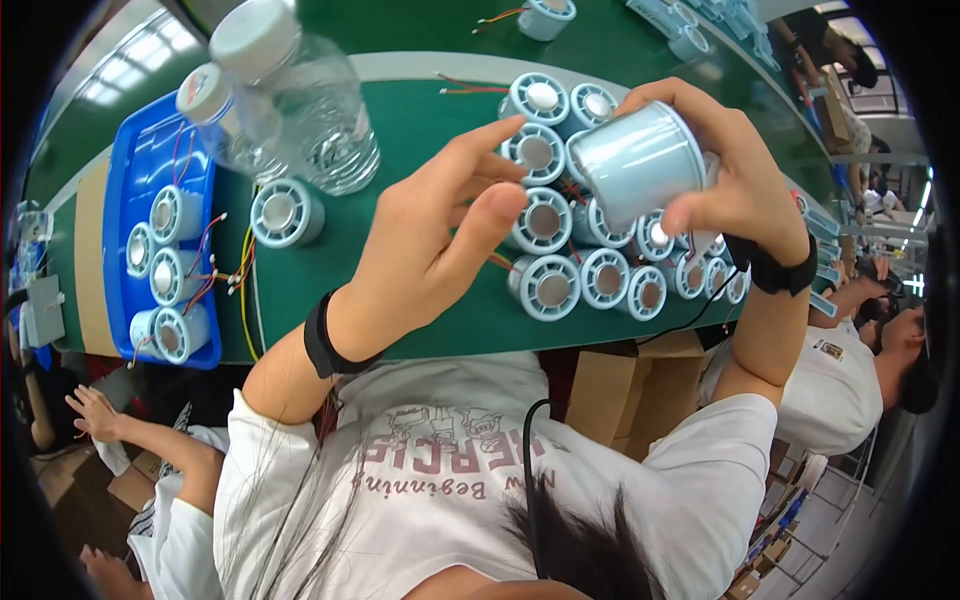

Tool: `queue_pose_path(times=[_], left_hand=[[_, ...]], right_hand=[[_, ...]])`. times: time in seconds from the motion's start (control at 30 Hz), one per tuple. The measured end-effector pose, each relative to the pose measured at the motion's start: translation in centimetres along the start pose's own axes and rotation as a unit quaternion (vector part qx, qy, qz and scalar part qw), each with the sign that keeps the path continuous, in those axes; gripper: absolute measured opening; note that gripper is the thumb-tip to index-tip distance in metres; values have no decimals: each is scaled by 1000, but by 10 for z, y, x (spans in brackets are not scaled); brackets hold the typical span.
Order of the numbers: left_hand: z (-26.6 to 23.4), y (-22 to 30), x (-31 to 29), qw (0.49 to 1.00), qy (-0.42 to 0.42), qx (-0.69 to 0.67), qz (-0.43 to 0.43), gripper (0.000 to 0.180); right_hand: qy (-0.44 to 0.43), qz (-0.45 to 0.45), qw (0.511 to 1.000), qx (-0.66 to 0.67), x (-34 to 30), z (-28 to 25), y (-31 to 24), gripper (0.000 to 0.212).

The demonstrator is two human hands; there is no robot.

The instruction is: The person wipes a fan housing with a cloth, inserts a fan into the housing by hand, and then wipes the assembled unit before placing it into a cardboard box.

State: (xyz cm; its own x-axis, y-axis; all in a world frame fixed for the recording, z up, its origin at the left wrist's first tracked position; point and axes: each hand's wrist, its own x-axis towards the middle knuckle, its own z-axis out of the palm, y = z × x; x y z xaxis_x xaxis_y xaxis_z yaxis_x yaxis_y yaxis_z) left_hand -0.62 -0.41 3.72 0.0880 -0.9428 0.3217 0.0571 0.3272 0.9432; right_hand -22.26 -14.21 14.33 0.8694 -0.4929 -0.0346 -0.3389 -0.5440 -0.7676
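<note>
Gripping a pale-blue cylinder (640,160) in my right hand (742,175), I have it above a cluster of round motors (540,222); my left hand (425,235) is spread, fingertips seemingly just short of them. A blue tray (150,140) contains 5 similar parts (175,277), near 2 clear bottles (330,130). Green counter (445,325) stretches between tray and cluster, ending at its near edge.

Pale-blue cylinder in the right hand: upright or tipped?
Tipped: the right hand holds the pale-blue cylinder sideways, its curved wall toward the camera.
</note>
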Motion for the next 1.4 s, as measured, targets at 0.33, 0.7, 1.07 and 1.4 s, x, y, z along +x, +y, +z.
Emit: queue_pose_path(times=[0.33,0.7,1.07,1.4], left_hand=[[-5,35,-55,993,3,-100,66,59],[-33,24,-93,908,123,239,320,86],[-39,34,-103,954,113,175,215,81],[-49,28,-102,894,172,328,251,68]], right_hand=[[1,26,998,62,-9,46,-77,91],[-51,-79,992,-81,6,94,-81,78],[-65,-266,958,-87,23,102,-75,75],[-16,-102,988,-114,43,109,-77,68]])
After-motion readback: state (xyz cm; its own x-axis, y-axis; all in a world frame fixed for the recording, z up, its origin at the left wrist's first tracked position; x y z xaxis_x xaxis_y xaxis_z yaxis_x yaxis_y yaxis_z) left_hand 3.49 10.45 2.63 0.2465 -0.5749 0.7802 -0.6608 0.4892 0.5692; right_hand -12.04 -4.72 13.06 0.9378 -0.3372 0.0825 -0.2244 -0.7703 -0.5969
